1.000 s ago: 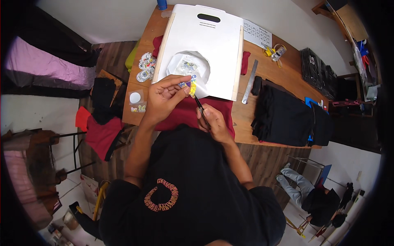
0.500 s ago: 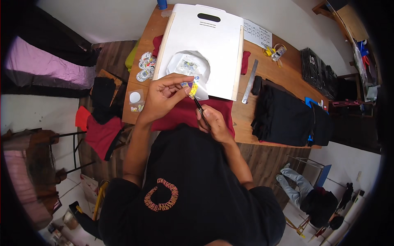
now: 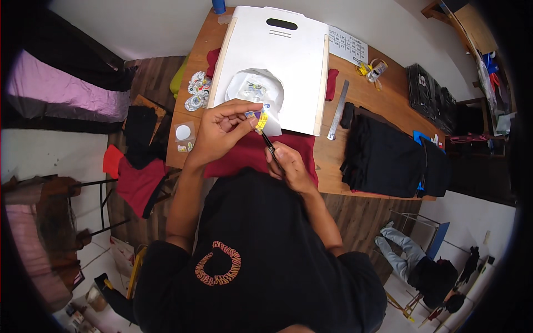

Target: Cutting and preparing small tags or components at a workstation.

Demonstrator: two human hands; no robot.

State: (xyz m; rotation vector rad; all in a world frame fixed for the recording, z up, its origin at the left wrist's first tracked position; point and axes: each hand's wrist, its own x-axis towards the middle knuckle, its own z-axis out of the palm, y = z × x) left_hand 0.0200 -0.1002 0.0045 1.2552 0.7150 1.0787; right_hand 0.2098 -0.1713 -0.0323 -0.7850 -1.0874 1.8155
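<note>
My left hand (image 3: 222, 126) pinches a small printed piece, a yellow and purple sticker (image 3: 261, 120), between thumb and fingers. A whitish sheet (image 3: 272, 125) spreads from under it on the right. In my right hand (image 3: 291, 167) is a slim dark pair of scissors (image 3: 268, 143), its tip touching the lower edge of the sticker; its handles are mostly hidden by my fingers. Both hands are in front of a large white board (image 3: 302, 72). On the board sits a white faceted dish (image 3: 236, 83) with printed clear scraps (image 3: 255, 89) in it. Dark red cloth (image 3: 239, 158) shows under the board.
Cut-out round stickers (image 3: 197, 91) lie left of the board, beside a white disc (image 3: 182, 132). To the right are a steel ruler (image 3: 338, 111), stacked black garments (image 3: 380, 155), a printed chart (image 3: 348, 45) and a clear tape roll (image 3: 377, 70). The wooden table (image 3: 327, 166) ends near my body.
The whitish sheet by the sticker has shifted slightly, and its printed mark looks different. Both hands keep nearly the same place and grip.
</note>
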